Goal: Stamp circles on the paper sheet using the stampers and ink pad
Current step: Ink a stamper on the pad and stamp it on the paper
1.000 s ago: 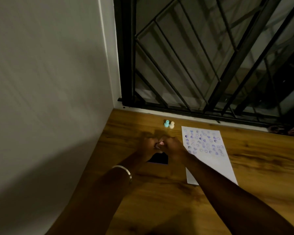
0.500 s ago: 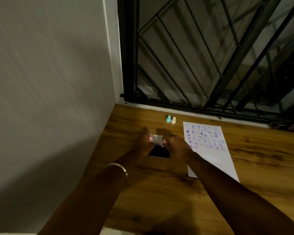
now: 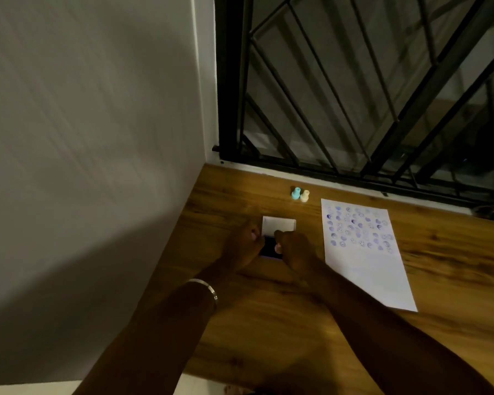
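A small ink pad (image 3: 269,247) lies on the wooden table (image 3: 268,323), its white lid (image 3: 280,225) swung open at the far side and the dark ink face showing. My left hand (image 3: 244,243) grips the pad's left edge with curled fingers. My right hand (image 3: 295,249) holds its right side, thumb at the lid's lower edge. To the right lies the paper sheet (image 3: 367,275), its upper half covered with several purple round prints. A teal stamper (image 3: 296,193) and a cream stamper (image 3: 305,195) stand together behind the pad, untouched.
A grey wall (image 3: 83,138) borders the table on the left. A black metal window grille (image 3: 354,95) rises along the far edge. Bare wood lies to the right of the sheet and in front of the pad.
The white lid has swung from between my hands to lie open behind the pad, and the dark ink face is now uncovered. Both hands have stayed at the pad's sides.
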Demonstrator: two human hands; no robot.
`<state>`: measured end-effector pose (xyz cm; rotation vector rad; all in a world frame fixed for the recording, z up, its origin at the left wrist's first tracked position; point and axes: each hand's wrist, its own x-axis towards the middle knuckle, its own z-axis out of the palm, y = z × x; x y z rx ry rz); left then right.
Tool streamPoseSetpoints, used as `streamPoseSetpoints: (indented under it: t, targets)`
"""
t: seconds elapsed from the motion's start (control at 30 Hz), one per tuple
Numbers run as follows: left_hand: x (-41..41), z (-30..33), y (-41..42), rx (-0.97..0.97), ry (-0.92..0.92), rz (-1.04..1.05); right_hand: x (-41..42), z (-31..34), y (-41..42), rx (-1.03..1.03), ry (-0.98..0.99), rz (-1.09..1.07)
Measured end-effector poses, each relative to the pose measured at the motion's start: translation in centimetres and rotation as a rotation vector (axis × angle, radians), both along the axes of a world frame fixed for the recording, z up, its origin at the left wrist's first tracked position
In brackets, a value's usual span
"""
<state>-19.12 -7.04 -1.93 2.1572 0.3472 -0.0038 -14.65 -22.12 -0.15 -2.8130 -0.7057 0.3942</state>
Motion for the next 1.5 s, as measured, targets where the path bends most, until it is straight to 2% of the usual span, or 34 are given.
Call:
streamPoseSetpoints:
  t: [0.23, 0.6, 0.97, 1.2, 1.4, 1.5]
  targets:
    - [0.1, -1.2, -0.4, 0.039, 0.046, -0.028, 0.4, -0.4, 0.2, -0.088, -0.050, 0.057]
    - [-0.2, -0.3, -0.8, 0.067, 0.078, -0.050, -0.2, -0.4, -0.6, 0.016, -0.060, 0.060]
    - [1.5, 2.8, -2.1, 0.079, -0.020, -0.074, 0.6, 0.3, -1.5, 0.030, -0.054, 0.095]
    - [4.0, 4.0, -6.0, 0.075, -0.076, -0.225, 2.1, 1.9, -7.1, 0.042, -0.079, -0.030]
    - [6.2, 2.8, -11.2, 0.340, -0.048, -0.378, 2.9, 1.3, -13.5, -0.078, -0.131, -0.126]
    - [6.3, 2.1, -13.8, 0.307, 0.014, -0.436, 3.2, 0.9, -15.7, -0.115, -0.149, -0.162]
